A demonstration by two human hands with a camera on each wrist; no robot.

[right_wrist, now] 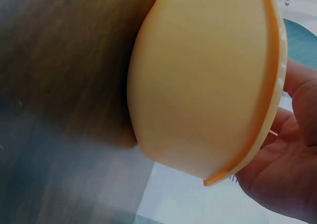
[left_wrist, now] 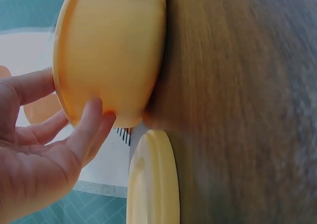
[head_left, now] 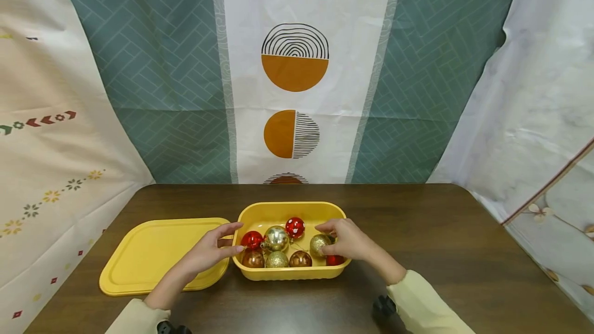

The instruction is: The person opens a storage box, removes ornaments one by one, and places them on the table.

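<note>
A yellow plastic box (head_left: 320, 272) holds several Christmas baubles. My left hand (head_left: 211, 249) is at its left end, fingers spread and relaxed. The thumb tip reaches over the rim beside a shiny red bauble (head_left: 252, 239); two fingers lie outside the wall in the left wrist view. Over the right end, my right hand (head_left: 348, 241) reaches in and holds a gold glitter bauble (head_left: 319, 245) between thumb and fingers. Partly beneath that hand sits another red bauble (head_left: 334, 260). In the right wrist view the box wall (right_wrist: 203, 80) hides the fingertips.
A matching yellow lid (head_left: 160, 251) lies left of the box on the dark wooden table (head_left: 417, 251). More baubles sit in the box: a shiny gold one (head_left: 276, 237), a white-spotted red one (head_left: 295, 227) and a brown one (head_left: 300, 259). A patterned curtain (head_left: 297, 133) hangs behind.
</note>
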